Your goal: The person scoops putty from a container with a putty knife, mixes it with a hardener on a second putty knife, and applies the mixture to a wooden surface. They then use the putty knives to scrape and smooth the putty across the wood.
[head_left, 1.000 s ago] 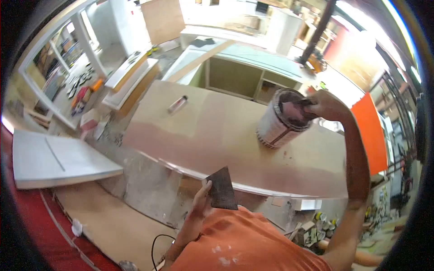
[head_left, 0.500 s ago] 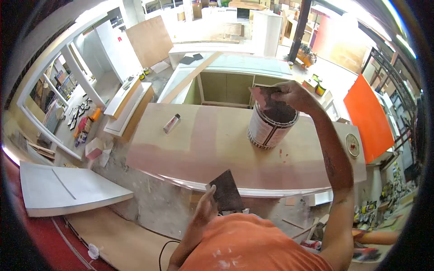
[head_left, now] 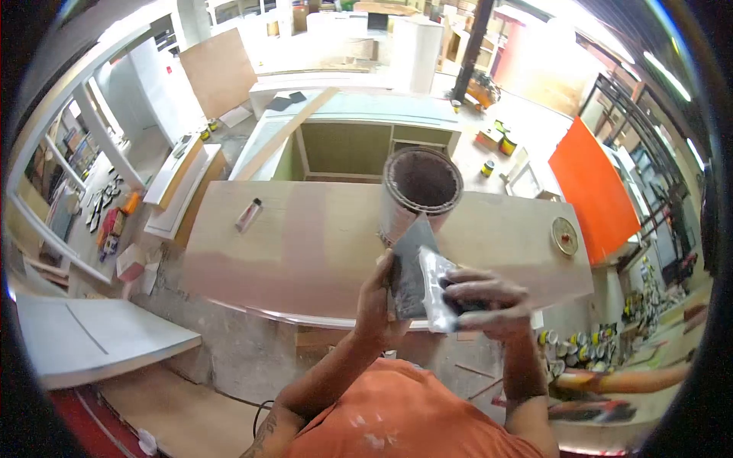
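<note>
My left hand (head_left: 374, 301) grips a dark flat plate (head_left: 411, 267), held upright in front of my chest. Close to its right side, my right hand (head_left: 492, 300) is wrapped round the dark back of a scraper whose blade (head_left: 434, 286) looks pale and shiny, perhaps from glare. Blade and plate meet or nearly meet. Just beyond them stands a large open can (head_left: 393, 210) with a dark inside, on a wooden panel (head_left: 321, 259) with pinkish patches. A small tube (head_left: 248, 215) lies at the panel's left, and a round lid (head_left: 564, 236) at its right.
Behind the panel is an open cabinet frame (head_left: 351, 114) with a wooden strip (head_left: 286, 133) across it. An orange board (head_left: 594, 195) leans at the right. A white panel (head_left: 99, 332) is at the lower left. Another person's arm (head_left: 622, 379) shows at the lower right.
My right hand has come down from above the can to the plate in my left hand. The plate has been raised and turned. The view has shifted to the right.
</note>
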Action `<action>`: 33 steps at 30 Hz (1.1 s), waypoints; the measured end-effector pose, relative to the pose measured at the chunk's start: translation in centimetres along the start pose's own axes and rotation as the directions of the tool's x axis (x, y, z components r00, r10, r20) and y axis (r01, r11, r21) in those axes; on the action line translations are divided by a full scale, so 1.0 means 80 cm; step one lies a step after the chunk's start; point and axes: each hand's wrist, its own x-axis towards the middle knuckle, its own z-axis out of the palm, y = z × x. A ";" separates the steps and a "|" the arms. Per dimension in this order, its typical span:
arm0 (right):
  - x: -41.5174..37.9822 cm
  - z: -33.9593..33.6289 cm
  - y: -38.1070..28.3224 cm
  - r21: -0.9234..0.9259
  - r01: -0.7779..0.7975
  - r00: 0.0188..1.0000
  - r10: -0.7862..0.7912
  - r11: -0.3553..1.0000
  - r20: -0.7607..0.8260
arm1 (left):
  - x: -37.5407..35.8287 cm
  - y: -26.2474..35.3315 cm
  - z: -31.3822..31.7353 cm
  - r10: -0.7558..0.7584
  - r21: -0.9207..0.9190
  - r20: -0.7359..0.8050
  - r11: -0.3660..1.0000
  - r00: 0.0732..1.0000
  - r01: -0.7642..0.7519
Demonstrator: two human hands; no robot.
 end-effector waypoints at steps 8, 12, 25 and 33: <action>-0.102 -0.023 0.012 -0.464 -0.252 0.965 0.186 0.849 -0.185 | 0.030 -0.056 -0.004 -0.265 -0.005 0.192 0.963 0.945 0.271; -0.127 -0.071 -0.009 -0.772 -0.289 0.913 0.406 0.567 -0.044 | 0.047 -0.086 -0.031 -0.233 0.194 -0.165 0.945 0.958 0.263; -0.380 -0.396 0.133 -0.508 -0.803 0.355 0.435 -0.312 -0.828 | 0.056 -0.109 -0.106 -0.252 0.287 -0.232 0.905 0.939 0.314; -0.420 -0.422 0.221 -0.525 -0.665 0.277 0.477 -0.531 -0.834 | 0.069 -0.122 -0.127 -0.169 0.357 -0.406 0.875 0.898 0.326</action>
